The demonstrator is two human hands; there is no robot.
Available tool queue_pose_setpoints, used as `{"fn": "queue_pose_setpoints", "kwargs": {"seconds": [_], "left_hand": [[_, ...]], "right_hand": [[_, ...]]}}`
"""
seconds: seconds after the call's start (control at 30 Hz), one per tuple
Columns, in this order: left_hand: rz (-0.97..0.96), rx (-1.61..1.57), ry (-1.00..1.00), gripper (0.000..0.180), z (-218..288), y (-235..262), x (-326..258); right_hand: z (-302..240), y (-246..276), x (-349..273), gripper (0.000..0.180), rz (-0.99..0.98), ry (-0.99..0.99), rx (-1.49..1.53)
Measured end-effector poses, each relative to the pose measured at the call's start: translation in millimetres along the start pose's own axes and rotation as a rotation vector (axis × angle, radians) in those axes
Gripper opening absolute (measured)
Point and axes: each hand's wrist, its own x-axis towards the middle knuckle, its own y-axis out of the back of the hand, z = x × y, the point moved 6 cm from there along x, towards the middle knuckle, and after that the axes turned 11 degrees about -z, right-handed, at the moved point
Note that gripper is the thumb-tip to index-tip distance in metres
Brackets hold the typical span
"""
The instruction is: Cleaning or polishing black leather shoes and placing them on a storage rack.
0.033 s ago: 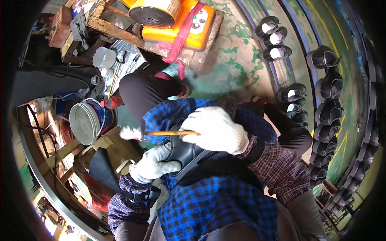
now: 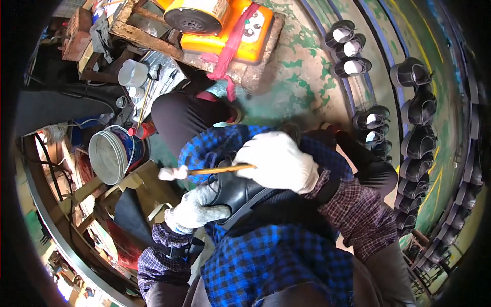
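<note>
Across my lap, on a blue-and-black checked cloth (image 2: 276, 256), lies a black leather shoe (image 2: 236, 193). My left hand (image 2: 197, 209), in a white knit glove, grips the shoe at its left end, thumb along its near side. My right hand (image 2: 279, 162), also gloved, is closed round a thin wooden stick (image 2: 217, 170) above the shoe. The stick points left and carries a white wad (image 2: 173, 173) at its tip, out past the shoe. The right hand hides part of the shoe; whether it touches the leather, I cannot tell.
A bucket (image 2: 108, 158), a red bottle (image 2: 144, 129) and a cardboard box (image 2: 143, 187) are on the left. Beyond my knees stands an orange machine (image 2: 225, 41). Black shoes (image 2: 417, 110) line racks on the right, with more pairs (image 2: 348, 48) nearer the middle.
The stick's white wad has shifted slightly down and shows more sharply. My right hand has moved slightly up and right. The left hand and the shoe stay put.
</note>
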Motion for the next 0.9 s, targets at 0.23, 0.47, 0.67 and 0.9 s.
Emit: {"fn": "queue_pose_setpoints", "kwargs": {"seconds": [0.23, 0.47, 0.67, 0.9], "left_hand": [[-0.034, -0.161, 0.008, 0.070, 4, -5, 3], [0.127, 0.590, -0.400, 0.054, 76, -9, -5], [0.239, 1.811, -0.326, 0.038, 76, -77, -10], [0.448, 1.220, -0.536, 0.033, 86, -64, -40]], "right_hand": [[-13, 10, 5, 0.014, -0.005, -0.079, 0.034], [68, 63, -49, 0.021, 0.303, -0.440, 0.158], [134, 6, -87, 0.033, 0.743, -0.519, 1.703], [126, -36, -76, 0.043, 0.614, -0.559, 1.580]]}}
